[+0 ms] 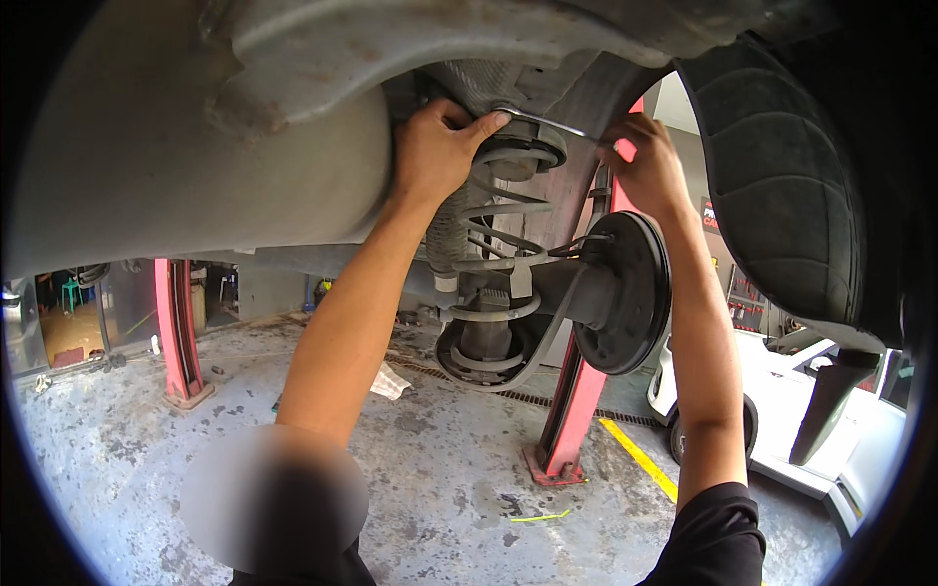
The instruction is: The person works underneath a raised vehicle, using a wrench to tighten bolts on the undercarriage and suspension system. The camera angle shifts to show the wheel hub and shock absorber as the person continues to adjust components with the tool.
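Overhead, beneath a raised vehicle, a slim silver wrench [555, 124] lies nearly level just above the top of a coil spring [508, 209]. My left hand [435, 151] is closed at the wrench's left end, thumb pressed against it and fingers curled up behind, partly hidden. The fingers of my right hand [645, 164] are bent round the other end, slightly blurred. Whatever fastener the wrench head sits on is hidden by my thumb and the bracket. Below the right hand is a round black brake drum or backing plate [625, 293].
A ribbed shock-absorber boot [447, 230] stands beside the spring. A large grey tank-like body [205, 166] fills the upper left, and a black wheel-arch liner [782, 176] the right. Red lift posts [572, 420] rise from the worn floor. A white car [782, 410] stands at right.
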### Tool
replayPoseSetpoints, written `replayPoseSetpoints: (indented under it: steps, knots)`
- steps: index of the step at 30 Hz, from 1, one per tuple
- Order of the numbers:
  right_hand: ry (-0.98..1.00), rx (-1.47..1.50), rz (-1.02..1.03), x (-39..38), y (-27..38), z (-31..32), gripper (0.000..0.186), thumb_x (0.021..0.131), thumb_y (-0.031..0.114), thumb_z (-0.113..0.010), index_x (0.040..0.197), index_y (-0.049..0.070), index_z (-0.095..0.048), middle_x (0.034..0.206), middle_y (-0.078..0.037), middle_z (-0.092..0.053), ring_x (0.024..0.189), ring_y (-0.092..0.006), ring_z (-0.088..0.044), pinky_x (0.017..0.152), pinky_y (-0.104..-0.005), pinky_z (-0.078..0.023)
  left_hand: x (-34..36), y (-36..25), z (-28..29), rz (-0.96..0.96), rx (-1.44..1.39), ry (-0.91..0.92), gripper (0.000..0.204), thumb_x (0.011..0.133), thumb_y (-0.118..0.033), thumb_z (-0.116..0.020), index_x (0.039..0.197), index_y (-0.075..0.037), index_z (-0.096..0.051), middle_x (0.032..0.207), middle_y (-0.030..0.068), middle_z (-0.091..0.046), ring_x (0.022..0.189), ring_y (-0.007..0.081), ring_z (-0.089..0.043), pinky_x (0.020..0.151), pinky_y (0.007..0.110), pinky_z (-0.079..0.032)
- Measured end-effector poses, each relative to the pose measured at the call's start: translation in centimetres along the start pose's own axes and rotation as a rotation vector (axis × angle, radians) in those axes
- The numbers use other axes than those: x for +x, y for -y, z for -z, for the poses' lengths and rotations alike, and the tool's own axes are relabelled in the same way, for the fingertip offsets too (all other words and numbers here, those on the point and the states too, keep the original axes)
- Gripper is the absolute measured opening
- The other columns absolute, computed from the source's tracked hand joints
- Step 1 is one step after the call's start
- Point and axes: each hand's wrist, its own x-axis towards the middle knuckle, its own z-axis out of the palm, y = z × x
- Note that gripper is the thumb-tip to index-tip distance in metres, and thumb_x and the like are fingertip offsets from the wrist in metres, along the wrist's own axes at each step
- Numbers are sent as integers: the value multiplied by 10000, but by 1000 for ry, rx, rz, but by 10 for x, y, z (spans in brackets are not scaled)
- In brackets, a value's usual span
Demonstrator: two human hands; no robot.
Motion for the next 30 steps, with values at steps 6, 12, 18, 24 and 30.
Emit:
replayPoseSetpoints:
  steps: [6, 12, 18, 24, 30]
  knots:
    - [-356, 216, -129, 0, 30, 23, 229, 817, 217, -740, 961, 48, -682, 1008, -54, -658, 936, -157, -583, 838, -283, -441, 0, -1, 2, 11, 35, 12, 538, 721, -497, -803, 769, 19, -660, 640, 92, -646, 594, 145, -604, 572, 288, -483]
    - [-607, 400, 80, 19, 111, 25, 285, 787, 230, -772, 987, 40, -704, 877, -48, -691, 824, -152, -623, 776, -268, -469, -1, 3, -4, 28, 20, 11, 544, 722, -516, -794, 765, 11, -668, 643, 93, -648, 600, 154, -609, 584, 292, -486]
    - [-656, 146, 115, 17, 96, 16, 250, 789, 229, -770, 952, 50, -709, 942, -68, -665, 827, -181, -598, 767, -285, -460, -3, 3, 0, 37, 30, -15, 554, 722, -525, -790, 770, 13, -669, 635, 82, -637, 597, 153, -599, 588, 290, -485]
    - [-285, 62, 7, -19, 5, 9, 203, 794, 222, -755, 874, 47, -691, 931, -77, -614, 875, -239, -593, 789, -348, -464, 1, 1, 2, 47, 25, 30, 550, 726, -513, -793, 783, 21, -669, 670, 88, -650, 610, 146, -597, 603, 285, -486]
    - [-122, -24, 32, -14, -11, -13, 207, 770, 172, -748, 923, 43, -701, 996, -99, -609, 948, -287, -587, 816, -370, -478, -1, -1, 0, 61, 23, 38, 546, 727, -508, -794, 787, 20, -671, 690, 93, -662, 633, 148, -608, 616, 288, -490]
